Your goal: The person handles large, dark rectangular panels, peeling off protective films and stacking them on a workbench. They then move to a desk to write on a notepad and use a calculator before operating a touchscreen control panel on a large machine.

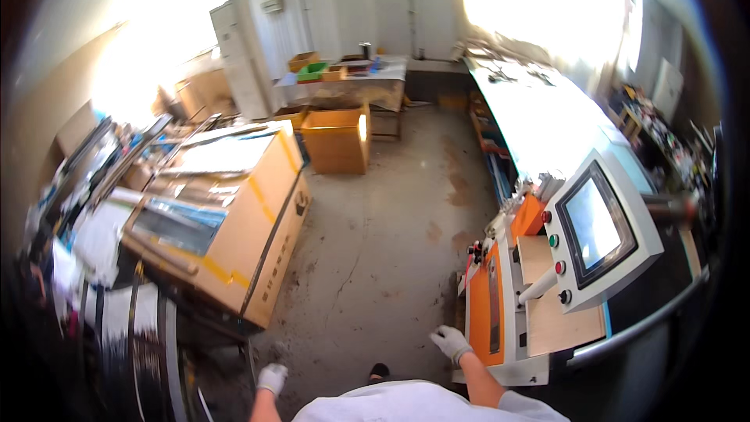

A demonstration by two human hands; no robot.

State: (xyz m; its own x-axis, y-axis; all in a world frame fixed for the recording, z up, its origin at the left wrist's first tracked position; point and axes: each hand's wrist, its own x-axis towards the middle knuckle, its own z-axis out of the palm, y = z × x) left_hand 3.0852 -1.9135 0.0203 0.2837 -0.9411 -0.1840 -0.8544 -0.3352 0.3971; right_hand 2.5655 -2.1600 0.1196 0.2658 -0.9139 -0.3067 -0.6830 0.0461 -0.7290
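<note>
Both my hands wear white gloves. My left hand hangs low beside the lower left table, apart from anything; its fingers are too small and rounded to make out, and no object shows in it. My right hand is out in front of me, its fingers loosely apart, with nothing in it. Closest to it is the orange and white machine, just to its right. That machine carries a tilted control panel with a lit screen and several red, green and black buttons.
Large cardboard boxes lie stacked on the left. Beyond stand an open carton and a table with a green bin. A long white-topped workbench runs along the right. Grey concrete floor lies between.
</note>
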